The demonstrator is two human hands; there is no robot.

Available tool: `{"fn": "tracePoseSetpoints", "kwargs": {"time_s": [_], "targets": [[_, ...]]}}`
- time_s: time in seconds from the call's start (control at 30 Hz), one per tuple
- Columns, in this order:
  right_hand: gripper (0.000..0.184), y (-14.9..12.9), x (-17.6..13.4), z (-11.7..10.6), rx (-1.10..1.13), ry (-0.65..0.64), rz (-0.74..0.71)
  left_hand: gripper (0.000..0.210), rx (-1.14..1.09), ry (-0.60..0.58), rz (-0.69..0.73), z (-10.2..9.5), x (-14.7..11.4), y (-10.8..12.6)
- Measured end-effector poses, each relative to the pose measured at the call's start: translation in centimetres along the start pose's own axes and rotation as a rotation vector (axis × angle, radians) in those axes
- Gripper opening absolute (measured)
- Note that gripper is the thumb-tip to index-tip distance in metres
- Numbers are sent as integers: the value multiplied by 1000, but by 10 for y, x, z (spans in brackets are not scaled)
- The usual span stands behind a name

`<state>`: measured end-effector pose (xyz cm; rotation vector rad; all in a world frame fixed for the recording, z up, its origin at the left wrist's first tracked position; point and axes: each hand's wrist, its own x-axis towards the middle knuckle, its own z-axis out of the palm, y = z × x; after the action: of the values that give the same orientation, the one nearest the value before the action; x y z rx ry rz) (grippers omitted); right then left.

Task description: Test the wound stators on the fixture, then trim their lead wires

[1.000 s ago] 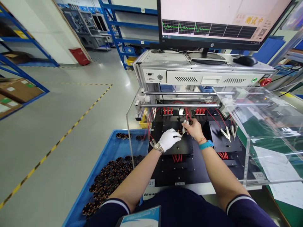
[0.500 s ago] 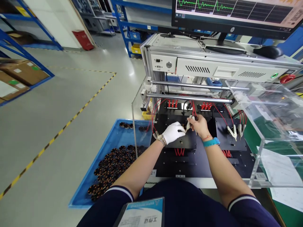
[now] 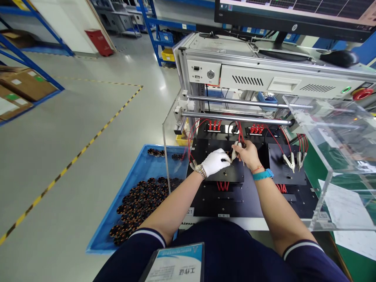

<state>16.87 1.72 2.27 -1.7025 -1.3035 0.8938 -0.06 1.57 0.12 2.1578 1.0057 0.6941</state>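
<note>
Round parts point(image 3: 141, 199) are spread in the blue tray point(image 3: 129, 176); over the black plate point(image 3: 235, 175), the gloved left hand point(image 3: 215, 162) is held with fingertips close together by a pale clip's point(image 3: 234, 154) tip, though whether anything is pinched there cannot be told; the clip is pinched in the bare right hand point(image 3: 249, 154); little has been shifted there, so the clip work is judged unfinished; beyond, the monitor's point(image 3: 311, 29) traces are now mostly cut off by a lowered view.
</note>
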Motion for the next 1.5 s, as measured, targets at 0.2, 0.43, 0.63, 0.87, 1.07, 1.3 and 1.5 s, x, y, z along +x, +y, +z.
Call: {"fn": "tracePoseSetpoints", "kwargs": {"time_s": [0.2, 0.43, 0.63, 0.87, 1.07, 1.3, 1.5], "targets": [[37, 1, -1, 2, 18, -10, 18, 11, 2, 0, -5, 0, 0, -1], [44, -1, -1, -2, -49, 22, 14, 9, -25, 0, -27, -2, 0, 3], [45, 21, -6, 4, -115, 365, -20, 9, -59, 0, -30, -5, -2, 7], [44, 43, -14, 27, 5, 413, 56, 8, -71, 5, -21, -5, -2, 7], [47, 41, -13, 29, 39, 412, 69, 8, -68, 5, -16, -3, -2, 6], [52, 40, -13, 28, 38, 390, 96, 18, -59, 118, -53, -7, -14, 12], [59, 42, -8, 15, -8, 413, 162, 53, -167, 710, -698, 12, -83, -14]]}}
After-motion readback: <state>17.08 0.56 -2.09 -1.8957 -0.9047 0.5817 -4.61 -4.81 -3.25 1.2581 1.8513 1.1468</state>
